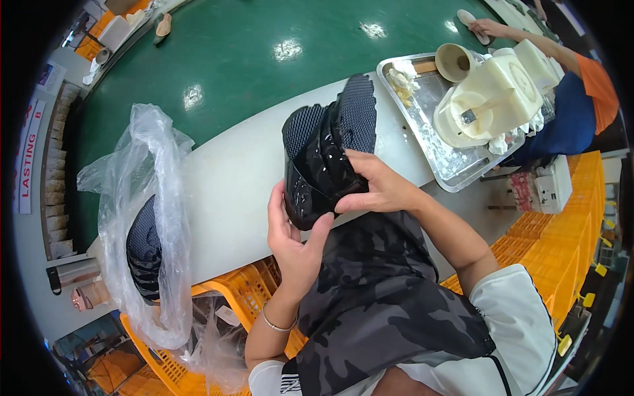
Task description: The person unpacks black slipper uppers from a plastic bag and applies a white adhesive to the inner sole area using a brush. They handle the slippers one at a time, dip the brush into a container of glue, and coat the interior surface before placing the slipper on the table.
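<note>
Above the white bench, a pair of black shoe soles [302,142] is held upright side by side, with ridged grey-black faces and glossy dark sides. My left hand [295,247] is closed round the lower left side of the soles, thumb on the near end. My right hand [380,185] grips them from the right, its thumb pressed near the left thumb. Which hand bears which sole I cannot tell, since they overlap. To the left, a clear plastic bag [175,264] stands open with more black soles [146,254] inside.
A metal tray [456,181] at right holds a cream plastic container [485,99], a beige cup [454,63] and crumpled white wads. Beyond the white bench [224,198] runs a green surface [244,79]. Orange crates [241,290] stand below. At far right, a co-worker's hand [489,28] touches a pale sole.
</note>
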Demonstrator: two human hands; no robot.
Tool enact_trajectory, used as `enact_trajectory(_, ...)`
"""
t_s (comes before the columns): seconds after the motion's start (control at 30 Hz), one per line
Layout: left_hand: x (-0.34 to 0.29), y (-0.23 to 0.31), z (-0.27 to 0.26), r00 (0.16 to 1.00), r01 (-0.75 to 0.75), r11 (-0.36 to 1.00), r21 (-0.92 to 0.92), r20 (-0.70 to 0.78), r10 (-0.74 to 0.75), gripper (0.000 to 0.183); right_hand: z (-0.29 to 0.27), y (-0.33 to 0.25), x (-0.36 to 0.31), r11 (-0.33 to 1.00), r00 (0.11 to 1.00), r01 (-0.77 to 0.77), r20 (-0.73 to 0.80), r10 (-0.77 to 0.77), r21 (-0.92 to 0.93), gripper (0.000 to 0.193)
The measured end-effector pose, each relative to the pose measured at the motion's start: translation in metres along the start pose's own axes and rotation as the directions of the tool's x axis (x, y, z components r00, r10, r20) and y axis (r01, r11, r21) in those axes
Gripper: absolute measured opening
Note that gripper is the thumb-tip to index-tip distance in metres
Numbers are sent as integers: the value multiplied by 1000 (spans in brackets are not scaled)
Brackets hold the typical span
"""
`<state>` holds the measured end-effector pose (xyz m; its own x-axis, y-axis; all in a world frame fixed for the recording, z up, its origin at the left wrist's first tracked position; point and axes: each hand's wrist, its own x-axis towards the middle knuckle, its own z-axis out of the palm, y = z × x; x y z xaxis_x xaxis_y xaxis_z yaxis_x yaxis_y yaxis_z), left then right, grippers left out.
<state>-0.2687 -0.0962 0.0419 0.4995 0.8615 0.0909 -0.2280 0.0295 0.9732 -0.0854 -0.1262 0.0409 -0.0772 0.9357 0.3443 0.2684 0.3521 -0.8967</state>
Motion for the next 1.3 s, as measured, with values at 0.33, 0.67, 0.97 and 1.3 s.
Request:
enact_trajectory(0.33,-7,27,-8,995,-102,985,141,10,102,68,7,-22,0,972,991,-120,79,106,203,38)
enact_trajectory(0.67,-14,28,-12,998,-63,995,76,-27,65,72,-1,-34,1,960,957,-252,176,229,124,37)
enact_trajectory(0.97,-20,37,-15,971,-238,937,256,31,238,67,10,-35,1,961,995,-95,64,82,258,41)
enact_trajectory(1.3,-30,38,-30,899,-435,723,537,220,378,68,0,-34,-9,963,986,-115,146,80,246,37)
